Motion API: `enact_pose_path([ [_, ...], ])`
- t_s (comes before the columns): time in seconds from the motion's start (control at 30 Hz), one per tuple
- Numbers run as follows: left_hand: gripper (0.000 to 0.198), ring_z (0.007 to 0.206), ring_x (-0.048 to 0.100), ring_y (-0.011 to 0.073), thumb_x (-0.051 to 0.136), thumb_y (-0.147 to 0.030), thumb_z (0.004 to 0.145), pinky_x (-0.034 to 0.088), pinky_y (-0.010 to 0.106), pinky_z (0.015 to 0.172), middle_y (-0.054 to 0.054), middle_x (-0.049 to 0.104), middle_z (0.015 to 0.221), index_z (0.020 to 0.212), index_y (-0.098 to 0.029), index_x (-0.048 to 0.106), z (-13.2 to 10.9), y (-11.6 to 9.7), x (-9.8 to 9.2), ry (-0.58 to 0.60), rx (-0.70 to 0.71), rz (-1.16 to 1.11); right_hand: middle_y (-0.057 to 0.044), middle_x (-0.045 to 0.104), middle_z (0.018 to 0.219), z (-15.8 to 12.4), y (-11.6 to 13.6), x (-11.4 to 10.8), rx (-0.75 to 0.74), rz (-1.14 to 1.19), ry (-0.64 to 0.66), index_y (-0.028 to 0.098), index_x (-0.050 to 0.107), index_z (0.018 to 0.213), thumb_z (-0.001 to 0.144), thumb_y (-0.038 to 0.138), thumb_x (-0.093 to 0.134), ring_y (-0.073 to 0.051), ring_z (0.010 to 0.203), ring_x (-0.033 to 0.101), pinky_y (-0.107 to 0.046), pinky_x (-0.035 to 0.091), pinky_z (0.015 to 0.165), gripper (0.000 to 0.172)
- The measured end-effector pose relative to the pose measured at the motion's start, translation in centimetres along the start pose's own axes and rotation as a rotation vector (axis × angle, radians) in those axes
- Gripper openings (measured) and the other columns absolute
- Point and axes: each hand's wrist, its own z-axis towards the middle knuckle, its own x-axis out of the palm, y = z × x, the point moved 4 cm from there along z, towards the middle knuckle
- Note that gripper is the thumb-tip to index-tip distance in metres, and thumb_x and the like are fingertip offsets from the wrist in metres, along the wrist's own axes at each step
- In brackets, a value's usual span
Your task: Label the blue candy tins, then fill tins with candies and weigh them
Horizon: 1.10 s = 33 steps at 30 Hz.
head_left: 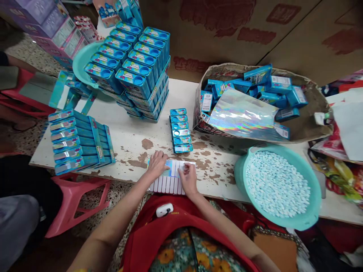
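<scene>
A sheet of pale strip-shaped stickers (167, 185) lies at the table's front edge. My left hand (157, 166) rests on its left part with the fingers stretched out. My right hand (188, 178) is over the sheet's right side, thumb and fingertips pinched together; whatever lies between them is too small to make out. Just beyond the hands stands a short row of blue tins (181, 130), each with a round recess on top. Some of these tins carry a pale strip on their top face.
Stacked blue tins (138, 75) stand at the back left, and packed rows (81, 139) sit at the left edge. On the right are a cardboard box (307, 124) of tins with a shiny sheet (244, 115) across it and a turquoise bucket (241, 177) of small pale pieces.
</scene>
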Motion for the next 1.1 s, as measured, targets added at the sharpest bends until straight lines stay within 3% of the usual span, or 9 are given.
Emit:
enact_pose_path([
  [0.17,0.011,0.096,0.053,0.0231,0.048,-0.026,0.084,0.036,0.036,0.082,0.005,0.06,0.093,0.092,-0.022,0.054,-0.3,-0.2,1.0,0.057,-0.08,-0.116,-0.013,0.051,0.108,-1.3,-1.0,2.5,-0.175,-0.244,0.145,0.018,0.048,0.12,0.087,0.033,0.055,-0.027,0.1,0.048,-0.045,0.046,0.084,0.037],
  [0.3,0.022,0.074,0.058,0.0182,0.038,-0.018,0.086,0.037,0.029,0.071,-0.001,0.06,0.072,0.105,-0.025,0.047,-0.3,-0.2,0.4,0.077,-0.102,-0.358,-0.015,0.039,0.133,-0.7,0.9,3.9,-0.276,-0.45,0.219,0.024,0.042,0.134,0.086,0.029,0.059,-0.033,0.118,0.039,-0.05,0.039,0.094,0.051],
  [0.43,0.023,0.075,0.059,0.0181,0.038,-0.015,0.084,0.036,0.029,0.074,-0.001,0.061,0.071,0.104,-0.024,0.046,0.1,-0.4,-0.2,0.025,-0.081,-0.407,-0.014,0.035,0.141,-1.4,1.8,4.7,-0.341,-0.52,0.302,0.023,0.041,0.136,0.088,0.026,0.056,-0.033,0.126,0.032,-0.05,0.038,0.094,0.05],
  [0.53,0.026,0.077,0.059,0.0191,0.038,-0.013,0.083,0.035,0.032,0.079,0.0,0.062,0.072,0.105,-0.023,0.048,0.7,-0.1,0.3,0.033,-0.117,-0.404,-0.012,0.046,0.134,-1.9,2.1,3.8,-0.417,-0.45,0.347,0.02,0.053,0.12,0.09,0.022,0.053,-0.029,0.122,0.039,-0.046,0.039,0.093,0.031],
  [0.63,0.023,0.086,0.057,0.0226,0.039,-0.016,0.084,0.034,0.039,0.086,0.005,0.063,0.079,0.101,-0.022,0.053,1.0,0.2,0.2,-0.001,-0.139,-0.39,-0.009,0.062,0.103,-1.1,3.5,1.6,-0.42,-0.331,0.348,0.019,0.06,0.095,0.093,0.024,0.048,-0.024,0.098,0.054,-0.038,0.043,0.083,0.013],
  [0.77,0.021,0.108,0.049,0.0238,0.042,-0.028,0.087,0.034,0.039,0.094,0.008,0.062,0.107,0.1,-0.021,0.057,-0.5,0.2,-2.8,-0.209,-0.163,-0.536,-0.004,0.059,0.079,1.3,6.7,-1.9,-0.325,-0.181,0.302,0.02,0.057,0.083,0.093,0.028,0.047,-0.019,0.077,0.055,-0.031,0.043,0.071,0.016],
  [0.83,0.03,0.109,0.05,0.0212,0.043,-0.034,0.087,0.038,0.035,0.092,0.007,0.059,0.115,0.112,-0.021,0.053,-1.6,-0.7,-4.4,-0.206,-0.085,-0.757,-0.002,0.058,0.078,2.4,8.0,-3.3,-0.255,-0.101,0.283,0.02,0.055,0.081,0.091,0.029,0.051,-0.017,0.074,0.054,-0.029,0.043,0.068,0.015],
  [0.97,0.024,0.076,0.058,0.0153,0.051,-0.037,0.082,0.045,0.026,0.07,0.002,0.063,0.082,0.095,-0.019,0.057,-2.1,-2.7,-5.7,0.078,-0.005,-1.003,0.001,0.058,0.074,4.7,8.9,-4.2,-0.119,0.042,0.256,0.02,0.055,0.079,0.088,0.029,0.054,-0.015,0.068,0.054,-0.027,0.043,0.065,0.013],
  [1.1,0.018,0.057,0.05,0.0106,0.043,-0.034,0.084,0.04,0.022,0.057,-0.004,0.053,0.062,0.09,-0.019,0.052,0.6,-2.5,-7.1,0.037,-0.03,-0.993,-0.003,0.057,0.083,8.1,8.5,-3.5,-0.124,-0.045,0.061,0.02,0.061,0.076,0.083,0.031,0.059,-0.02,0.085,0.053,-0.031,0.042,0.077,0.013],
])
